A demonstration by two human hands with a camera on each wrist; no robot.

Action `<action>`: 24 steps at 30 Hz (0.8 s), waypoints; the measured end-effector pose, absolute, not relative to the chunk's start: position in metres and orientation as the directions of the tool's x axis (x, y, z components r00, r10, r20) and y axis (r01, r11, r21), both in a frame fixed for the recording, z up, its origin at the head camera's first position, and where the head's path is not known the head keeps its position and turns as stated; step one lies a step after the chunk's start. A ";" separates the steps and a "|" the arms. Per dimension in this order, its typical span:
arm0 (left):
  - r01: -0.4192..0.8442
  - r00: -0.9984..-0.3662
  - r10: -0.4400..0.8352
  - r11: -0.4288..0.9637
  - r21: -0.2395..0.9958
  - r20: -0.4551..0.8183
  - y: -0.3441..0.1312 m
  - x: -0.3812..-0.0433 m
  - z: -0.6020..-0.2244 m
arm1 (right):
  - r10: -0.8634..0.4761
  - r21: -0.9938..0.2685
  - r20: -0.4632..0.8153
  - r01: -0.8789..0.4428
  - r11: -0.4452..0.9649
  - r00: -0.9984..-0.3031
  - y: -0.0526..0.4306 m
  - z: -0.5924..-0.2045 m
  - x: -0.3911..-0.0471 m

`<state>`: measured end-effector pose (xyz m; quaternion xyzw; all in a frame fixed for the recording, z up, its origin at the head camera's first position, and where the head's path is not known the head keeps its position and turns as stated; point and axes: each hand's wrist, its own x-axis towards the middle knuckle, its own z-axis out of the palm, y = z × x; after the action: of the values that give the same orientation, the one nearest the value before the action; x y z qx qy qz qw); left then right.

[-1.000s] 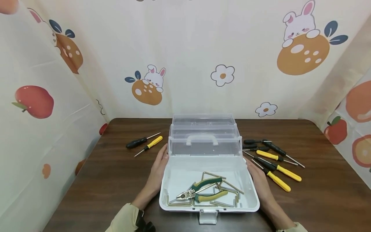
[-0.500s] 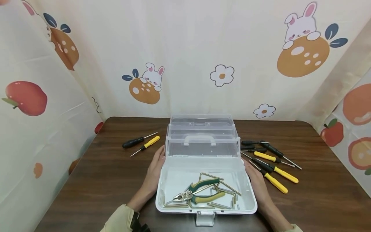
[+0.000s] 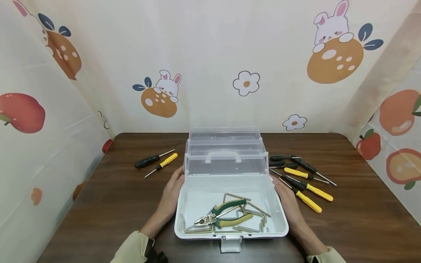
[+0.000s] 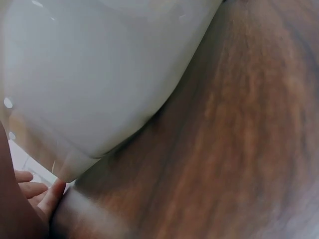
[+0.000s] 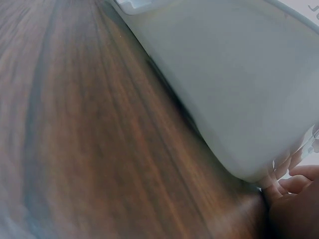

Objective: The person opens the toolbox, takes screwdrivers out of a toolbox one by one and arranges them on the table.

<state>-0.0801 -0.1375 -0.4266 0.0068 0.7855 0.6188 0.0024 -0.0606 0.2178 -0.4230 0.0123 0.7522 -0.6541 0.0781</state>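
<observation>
A white toolbox (image 3: 227, 181) stands on the table with its clear lid (image 3: 226, 157) raised at the back and its front latch (image 3: 231, 244) hanging down. My left hand (image 3: 169, 195) holds its left side, fingers reaching round the rear corner. On the opposite side my right hand (image 3: 288, 201) grips it likewise; the fingers (image 5: 295, 185) bend round the back corner in the right wrist view. Inside lie pliers (image 3: 223, 214) with green and yellow handles, on top of several L-shaped hex keys (image 3: 251, 229). Parts of both hands are hidden behind the box.
Left of the toolbox lie a black screwdriver (image 3: 147, 161) and a yellow-handled screwdriver (image 3: 168, 160). Several more screwdrivers (image 3: 308, 201), black and yellow, lie in a loose heap close to my right hand. A printed curtain (image 3: 210, 102) surrounds the brown table (image 3: 105, 204) at the back and sides.
The head view has shifted slightly, so everything sits a little further left in it. Both hands stay on the toolbox, and its contents look unchanged.
</observation>
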 end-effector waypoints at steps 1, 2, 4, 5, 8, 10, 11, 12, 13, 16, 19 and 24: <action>0.004 -1.000 0.008 0.240 0.971 0.002 -0.138 -0.079 -0.428 | -0.083 -0.981 -0.140 0.128 0.144 -0.987 0.217 -0.423 -0.061; 0.001 -1.000 0.005 0.247 0.969 -0.001 -0.138 -0.079 -0.430 | -0.080 -0.980 -0.144 0.131 0.149 -0.986 0.217 -0.423 -0.061; 0.003 -1.000 0.008 0.252 0.968 0.001 -0.138 -0.078 -0.432 | -0.071 -0.978 -0.153 0.140 0.157 -0.986 0.217 -0.423 -0.060; 0.007 -1.000 0.011 0.253 0.967 0.004 -0.138 -0.078 -0.434 | -0.068 -0.977 -0.157 0.144 0.160 -0.985 0.218 -0.423 -0.060; 0.017 -1.000 0.013 0.261 0.965 0.014 -0.138 -0.078 -0.435 | -0.074 -0.976 -0.166 0.153 0.154 -0.983 0.218 -0.423 -0.060; 0.021 -1.000 0.010 0.263 0.965 0.019 -0.139 -0.079 -0.434 | -0.080 -0.976 -0.170 0.157 0.150 -0.982 0.217 -0.424 -0.061; 0.023 -1.000 0.011 0.260 0.965 0.020 -0.139 -0.079 -0.434 | -0.080 -0.977 -0.167 0.154 0.148 -0.983 0.217 -0.424 -0.061; 0.025 -1.000 0.014 0.257 0.966 0.022 -0.139 -0.080 -0.435 | -0.076 -0.976 -0.168 0.155 0.150 -0.983 0.217 -0.424 -0.061; 0.030 -0.999 0.018 0.255 0.966 0.027 -0.139 -0.080 -0.435 | -0.072 -0.976 -0.166 0.153 0.155 -0.984 0.218 -0.424 -0.061; 0.037 -0.999 0.026 0.235 0.971 0.032 -0.136 -0.081 -0.435 | -0.062 -0.976 -0.151 0.139 0.169 -0.987 0.220 -0.423 -0.060; 0.050 -0.999 0.028 0.224 0.973 0.045 -0.134 -0.080 -0.432 | -0.069 -0.976 -0.144 0.130 0.175 -0.987 0.223 -0.423 -0.059; 0.046 -0.999 0.003 0.222 0.974 0.046 -0.138 -0.078 -0.425 | -0.120 -0.987 -0.128 0.114 0.113 -0.985 0.220 -0.424 -0.062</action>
<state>-0.0782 -0.1378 -0.4248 0.0154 0.7814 0.6236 -0.0172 -0.0622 0.2205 -0.4243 -0.0018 0.7406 -0.6661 0.0880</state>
